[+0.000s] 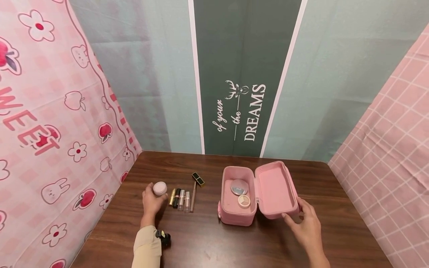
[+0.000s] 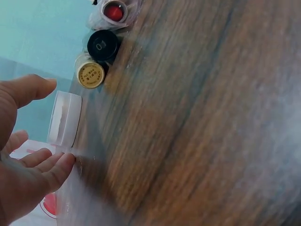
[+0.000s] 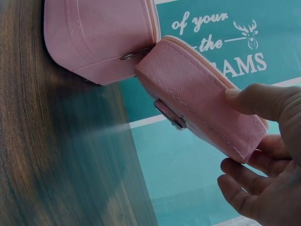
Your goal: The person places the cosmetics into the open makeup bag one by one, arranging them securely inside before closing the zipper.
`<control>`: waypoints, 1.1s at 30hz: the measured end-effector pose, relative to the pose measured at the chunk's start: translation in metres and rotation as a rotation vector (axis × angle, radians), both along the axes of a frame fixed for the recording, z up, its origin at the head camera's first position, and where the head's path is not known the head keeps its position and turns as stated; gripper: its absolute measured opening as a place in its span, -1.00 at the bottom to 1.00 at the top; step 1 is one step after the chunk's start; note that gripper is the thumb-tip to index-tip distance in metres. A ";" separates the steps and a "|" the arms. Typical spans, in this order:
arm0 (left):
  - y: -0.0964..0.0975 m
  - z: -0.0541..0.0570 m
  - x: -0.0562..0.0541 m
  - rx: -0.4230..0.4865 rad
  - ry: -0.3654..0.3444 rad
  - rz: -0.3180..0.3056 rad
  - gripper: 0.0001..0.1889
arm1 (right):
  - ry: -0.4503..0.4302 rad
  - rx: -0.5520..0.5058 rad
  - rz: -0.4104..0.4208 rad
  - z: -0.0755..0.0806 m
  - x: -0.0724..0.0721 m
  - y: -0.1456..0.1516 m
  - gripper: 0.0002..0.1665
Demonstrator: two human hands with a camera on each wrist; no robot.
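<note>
At the table's left, my left hand (image 1: pixel 152 203) reaches around a round white jar (image 1: pixel 159 188) with a pale pink top. In the left wrist view, the thumb stands apart from the jar (image 2: pixel 65 118), and the fingertips are right at its lower edge. My right hand (image 1: pixel 306 225) holds the lid (image 1: pixel 276 190) of a pink zippered cosmetic case (image 1: pixel 238 219), thumb on the rim and fingers beneath. The lid is folded out to the right. Inside the case lie a round silver compact (image 1: pixel 239 187) and a small round three-part palette (image 1: pixel 244 201).
Right of the jar stand a gold lipstick (image 1: pixel 172 197), a black tube (image 1: pixel 176 198) and two clear-bottomed tubes (image 1: pixel 181 200). A slim brown pencil (image 1: pixel 193 197) and a black-and-gold box (image 1: pixel 198 178) lie beside them. Printed cloths (image 1: pixel 60 123) hang around the wooden table (image 1: pixel 201 242).
</note>
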State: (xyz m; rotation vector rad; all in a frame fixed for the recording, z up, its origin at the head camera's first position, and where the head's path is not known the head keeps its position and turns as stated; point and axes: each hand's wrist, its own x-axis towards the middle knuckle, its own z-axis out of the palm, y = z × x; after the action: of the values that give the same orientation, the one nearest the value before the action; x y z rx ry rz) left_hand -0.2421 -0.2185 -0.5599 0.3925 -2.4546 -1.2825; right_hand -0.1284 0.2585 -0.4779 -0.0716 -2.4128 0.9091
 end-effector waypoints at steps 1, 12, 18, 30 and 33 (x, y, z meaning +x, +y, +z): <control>0.000 0.000 -0.001 -0.002 0.001 0.000 -0.16 | 0.004 0.002 0.001 0.000 0.000 0.000 -0.18; -0.007 -0.005 -0.009 0.028 0.001 0.013 -0.15 | 0.029 0.004 -0.001 -0.001 0.001 0.000 -0.18; -0.010 -0.006 -0.015 0.023 -0.032 0.016 -0.15 | 0.021 0.003 -0.001 0.000 0.000 -0.001 -0.19; -0.007 -0.002 -0.018 0.001 -0.155 0.026 -0.24 | 0.009 0.007 0.001 0.000 0.001 0.001 -0.19; -0.007 -0.003 -0.019 -0.001 -0.152 0.027 -0.25 | 0.000 0.002 0.005 0.000 0.001 0.001 -0.19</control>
State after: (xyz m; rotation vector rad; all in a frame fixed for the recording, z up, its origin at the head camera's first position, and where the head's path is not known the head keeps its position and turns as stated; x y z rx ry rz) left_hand -0.2606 -0.2252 -0.5633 0.5390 -2.5647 -1.2833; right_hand -0.1275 0.2592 -0.4781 -0.0652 -2.4150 0.9085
